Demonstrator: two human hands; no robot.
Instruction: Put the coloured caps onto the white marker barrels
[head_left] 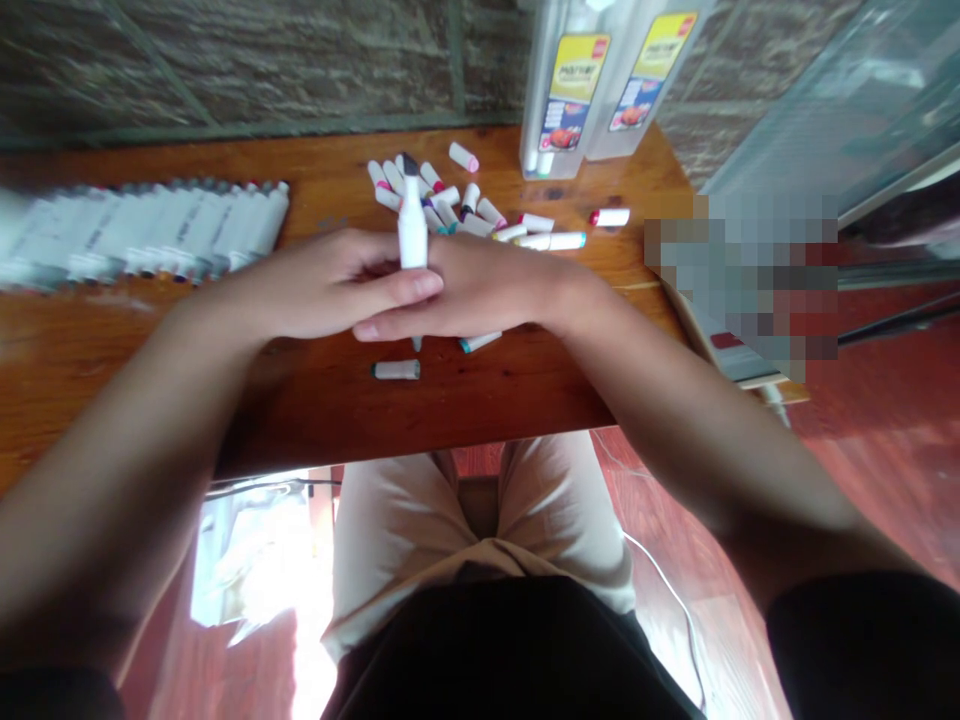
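My left hand [319, 285] and my right hand [491, 285] meet over the table, with a white marker [413, 230] standing upright between them. Its dark slanted nib points up, uncapped. Both thumbs cross in front of the barrel, closed on it; most of the other fingers are hidden. A small pale end of the marker shows below the thumbs. On the table nearer to me lies a loose cap [395, 370] with a dark green end. Another cap [481, 342], teal-ended, shows partly below my right hand. Behind my hands several white caps [490, 212] with coloured ends lie scattered.
A long row of white markers [150, 230] lies side by side at the left. Beyond my right hand are another marker [551, 241] and a red-ended cap [611, 217]. Two clear marker cases [559, 110] stand against the brick wall [337, 60]. The wooden table's front edge [420, 455] is above my lap.
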